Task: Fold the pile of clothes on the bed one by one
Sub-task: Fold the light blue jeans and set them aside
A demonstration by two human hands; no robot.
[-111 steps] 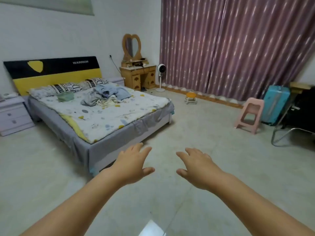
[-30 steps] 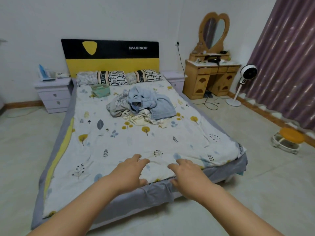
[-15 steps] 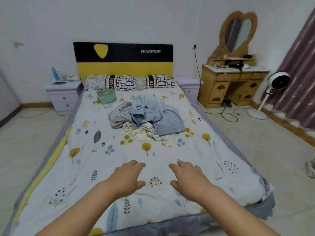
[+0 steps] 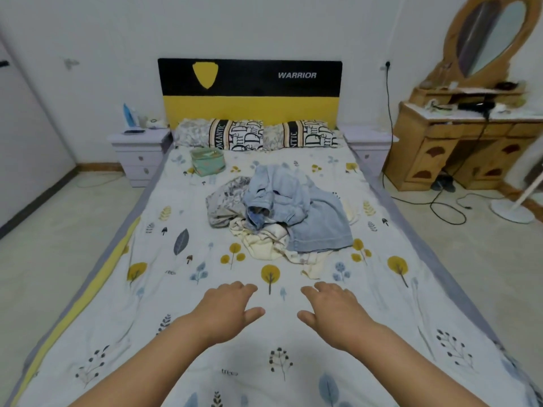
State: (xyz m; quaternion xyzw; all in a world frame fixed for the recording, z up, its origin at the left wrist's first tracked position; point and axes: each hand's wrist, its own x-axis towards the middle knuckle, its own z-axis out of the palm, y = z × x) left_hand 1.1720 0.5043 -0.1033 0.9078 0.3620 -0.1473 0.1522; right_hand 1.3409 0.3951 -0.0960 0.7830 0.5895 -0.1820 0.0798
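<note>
1. Both arms are reaching out over the bed (image 4: 111, 304), palms down, and neither hand is touching any cloth.
2. The left hand (image 4: 226, 309) is hovering short of the pile (image 4: 279, 218), fingers loosely spread, gripping nothing.
3. The right hand (image 4: 332, 309) is hanging beside it, just as relaxed, thumb pointing inward, holding nothing either.
4. The pile is sitting in the middle of the bed, beyond both hands and well apart from them.
5. On top of the pile a light blue denim piece (image 4: 296, 207) is lying crumpled, spilling toward the pile's right side.
6. A grey patterned garment (image 4: 223, 204) is poking out at the pile's left.
7. A cream garment (image 4: 267, 239) is bunching up at the pile's near edge, trailing toward the right hand.
8. A small green bag (image 4: 208, 164) is standing beyond the pile to its left, close to the pillows (image 4: 255, 136).
9. The pillows are lining up behind the pile against the black-and-yellow headboard (image 4: 249, 92), which is reading "WARRIOR".
10. A pale nightstand (image 4: 138, 154) is flanking the headboard on the pile's far left, with small items on top that are too blurred to name.
11. A wooden dresser (image 4: 458, 148) with a heart-shaped mirror (image 4: 487, 36) is standing off to the pile's right, a black cable (image 4: 440, 207) looping on the floor beside it.
</note>
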